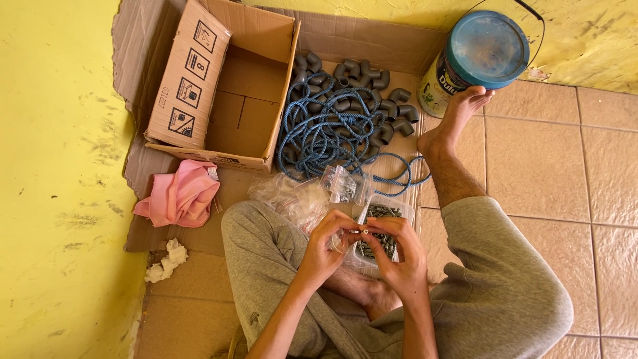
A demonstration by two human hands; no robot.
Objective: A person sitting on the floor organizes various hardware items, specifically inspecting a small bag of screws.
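Both hands pinch one small white fitting [365, 231]: left hand [330, 240], right hand [399, 256], over a clear tub of screws [380, 214] (blue rope [325, 133] beyond).

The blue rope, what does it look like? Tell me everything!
The blue rope is thin and twisted, probably plastic. It lies in a loose, tangled coil on flattened cardboard, partly on top of grey pipe elbows. One loop trails toward the person's bare foot. Small clear bags overlap its near edge. No hand touches it.
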